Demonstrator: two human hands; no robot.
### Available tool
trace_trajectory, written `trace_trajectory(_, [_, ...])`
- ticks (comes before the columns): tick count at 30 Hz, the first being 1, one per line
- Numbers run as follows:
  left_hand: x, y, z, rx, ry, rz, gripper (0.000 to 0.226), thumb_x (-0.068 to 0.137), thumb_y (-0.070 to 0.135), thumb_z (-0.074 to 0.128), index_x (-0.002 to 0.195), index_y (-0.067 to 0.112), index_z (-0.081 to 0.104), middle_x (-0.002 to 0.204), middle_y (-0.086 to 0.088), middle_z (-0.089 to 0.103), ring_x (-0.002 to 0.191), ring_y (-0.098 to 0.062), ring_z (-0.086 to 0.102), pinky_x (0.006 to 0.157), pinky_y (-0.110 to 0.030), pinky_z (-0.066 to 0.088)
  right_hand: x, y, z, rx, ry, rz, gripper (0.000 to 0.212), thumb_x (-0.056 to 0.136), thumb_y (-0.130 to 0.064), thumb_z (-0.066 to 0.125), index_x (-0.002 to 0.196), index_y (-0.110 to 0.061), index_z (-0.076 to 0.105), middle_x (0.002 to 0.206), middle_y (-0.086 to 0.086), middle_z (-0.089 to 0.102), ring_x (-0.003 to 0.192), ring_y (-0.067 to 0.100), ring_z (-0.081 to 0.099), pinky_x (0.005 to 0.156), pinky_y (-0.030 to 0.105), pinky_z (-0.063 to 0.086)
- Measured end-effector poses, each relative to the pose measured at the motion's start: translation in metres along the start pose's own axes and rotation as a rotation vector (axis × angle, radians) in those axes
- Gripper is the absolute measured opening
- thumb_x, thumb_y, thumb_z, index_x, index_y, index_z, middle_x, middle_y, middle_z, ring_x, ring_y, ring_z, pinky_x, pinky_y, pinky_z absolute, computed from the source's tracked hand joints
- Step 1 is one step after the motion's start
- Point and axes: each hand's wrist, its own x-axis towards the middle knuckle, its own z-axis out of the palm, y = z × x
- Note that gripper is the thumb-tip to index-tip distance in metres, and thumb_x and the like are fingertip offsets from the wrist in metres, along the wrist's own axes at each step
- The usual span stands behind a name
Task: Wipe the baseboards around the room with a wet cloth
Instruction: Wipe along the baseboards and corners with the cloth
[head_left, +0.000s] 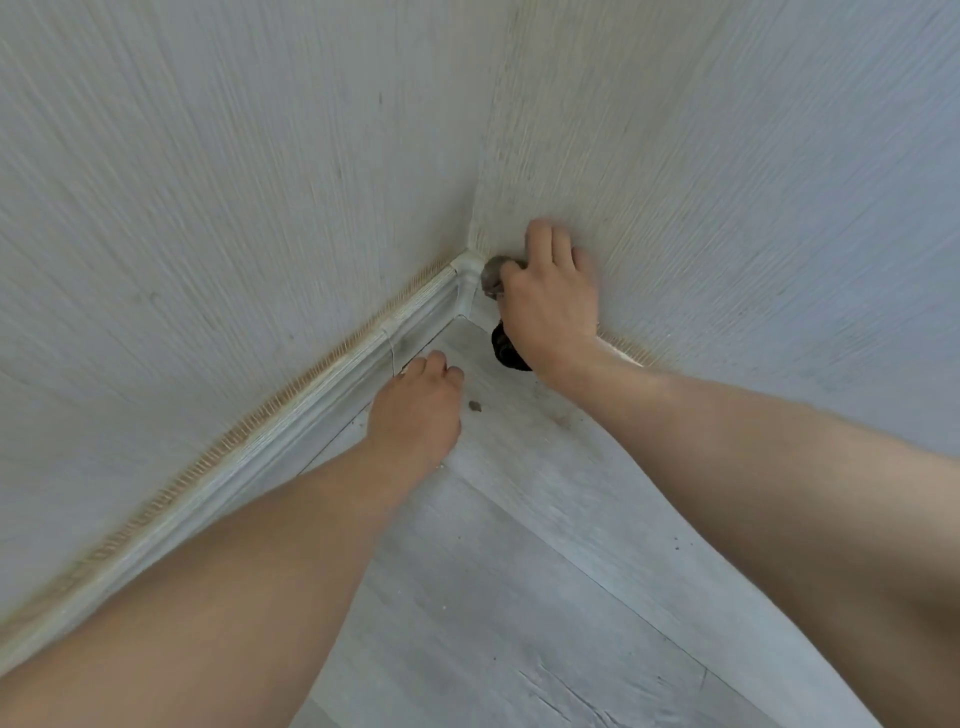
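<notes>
Forearms: both bare, cut off by the lower edge, reaching in toward the room corner.
Floor (519, 597): pale grey planks, a few dark specks, one small brown crumb (474, 407) just right of the left hand.
Left hand (415, 405): knuckles up, fingers curled under, resting on the floor beside the left baseboard; the palm is hidden, so I cannot tell whether it holds anything.
Left baseboard (260, 441): pale strip running from the lower left edge to the corner, blurred along its top.
Right hand (548, 301): closed around the cloth, pressed low on the right wall at the corner.
Cloth (493, 278): grey wad showing past the fingertips against the corner piece (467, 280); a darker bunch hangs below the palm, the rest hidden in the fist.
Right baseboard: almost wholly covered by the hand and wrist.
Walls (234, 182): pale, ribbed texture, smeared by motion.
</notes>
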Motion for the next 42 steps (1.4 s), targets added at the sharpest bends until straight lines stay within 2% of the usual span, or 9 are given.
trace_trajectory(6, [-0.001, -0.019, 0.019, -0.147, -0.002, -0.077, 0.047, 0.095, 0.032, 0.047, 0.136, 0.013, 0.035, 0.134, -0.001, 0.033, 0.119, -0.017, 0.038, 0.079, -0.026, 0.039, 0.017, -0.019, 0.027, 0.213, -0.021, -0.029, 0.024, 0.046, 0.005, 0.082, 0.058, -0.007, 0.066, 0.074, 0.009, 0.060, 0.067, 0.026, 0.060, 0.054, 0.025, 0.043])
trace_trajectory(16, [-0.007, -0.034, 0.031, -0.159, 0.032, 0.026, 0.058, 0.097, 0.038, 0.042, 0.146, 0.012, 0.025, 0.138, 0.002, 0.029, 0.123, -0.015, 0.034, 0.089, -0.028, 0.047, 0.001, -0.005, 0.032, 0.174, -0.024, -0.021, 0.026, 0.042, 0.009, 0.081, 0.058, -0.002, 0.064, 0.064, 0.012, 0.057, 0.057, 0.027, 0.057, 0.047, 0.021, 0.028])
trace_trajectory(18, [-0.007, -0.034, 0.032, -0.142, 0.037, 0.045, 0.058, 0.098, 0.038, 0.040, 0.146, 0.010, 0.024, 0.138, 0.002, 0.028, 0.122, -0.014, 0.032, 0.088, -0.028, 0.048, 0.004, -0.005, 0.028, 0.176, -0.038, 0.003, 0.020, 0.052, 0.009, 0.079, 0.065, 0.000, 0.067, 0.069, 0.013, 0.059, 0.063, 0.029, 0.059, 0.050, 0.022, 0.028])
trace_trajectory(22, [-0.007, -0.033, 0.036, -0.095, 0.035, 0.065, 0.056, 0.100, 0.036, 0.036, 0.145, 0.007, 0.022, 0.138, 0.000, 0.026, 0.122, -0.014, 0.029, 0.079, -0.022, 0.047, 0.020, -0.018, 0.030, 0.218, -0.100, 0.113, 0.017, 0.084, 0.005, 0.055, 0.095, 0.001, 0.069, 0.101, 0.018, 0.059, 0.097, 0.033, 0.054, 0.062, 0.029, 0.031])
trace_trajectory(26, [-0.007, -0.035, 0.039, -0.072, 0.024, 0.084, 0.059, 0.101, 0.036, 0.032, 0.148, 0.005, 0.015, 0.144, -0.002, 0.021, 0.128, -0.016, 0.026, 0.091, -0.026, 0.047, 0.024, -0.027, 0.029, 0.222, 0.004, 0.046, 0.019, 0.051, 0.016, 0.072, 0.058, 0.002, 0.063, 0.068, 0.017, 0.057, 0.063, 0.034, 0.058, 0.047, 0.024, 0.030])
trace_trajectory(28, [-0.007, -0.035, 0.039, -0.081, 0.023, 0.083, 0.060, 0.101, 0.036, 0.031, 0.148, 0.005, 0.013, 0.145, -0.002, 0.020, 0.130, -0.016, 0.024, 0.093, -0.027, 0.046, 0.017, -0.020, 0.031, 0.207, -0.015, -0.022, 0.021, 0.048, 0.013, 0.076, 0.057, -0.001, 0.064, 0.065, 0.015, 0.057, 0.060, 0.032, 0.058, 0.045, 0.021, 0.029])
trace_trajectory(31, [-0.008, -0.034, 0.039, -0.079, 0.014, 0.080, 0.059, 0.100, 0.035, 0.032, 0.148, 0.005, 0.015, 0.144, -0.002, 0.021, 0.129, -0.017, 0.025, 0.095, -0.029, 0.046, 0.009, -0.008, 0.023, 0.176, -0.125, -0.025, 0.014, 0.065, 0.008, 0.073, 0.074, -0.003, 0.071, 0.079, 0.014, 0.061, 0.076, 0.031, 0.059, 0.050, 0.025, 0.032])
trace_trajectory(34, [-0.007, -0.034, 0.038, -0.083, 0.022, 0.081, 0.058, 0.100, 0.035, 0.034, 0.147, 0.004, 0.018, 0.141, -0.002, 0.023, 0.126, -0.017, 0.027, 0.092, -0.030, 0.048, 0.017, -0.007, 0.016, 0.173, -0.206, 0.024, 0.025, 0.092, -0.001, 0.049, 0.110, -0.004, 0.066, 0.110, 0.015, 0.056, 0.105, 0.030, 0.050, 0.066, 0.031, 0.033])
trace_trajectory(42, [-0.006, -0.033, 0.036, -0.088, -0.016, 0.055, 0.057, 0.100, 0.034, 0.037, 0.146, 0.005, 0.020, 0.141, -0.001, 0.022, 0.124, -0.015, 0.028, 0.087, -0.029, 0.049, 0.040, -0.033, 0.012, 0.132, -0.259, -0.050, 0.025, 0.091, 0.001, 0.044, 0.108, -0.002, 0.061, 0.120, 0.015, 0.051, 0.116, 0.029, 0.043, 0.069, 0.033, 0.034])
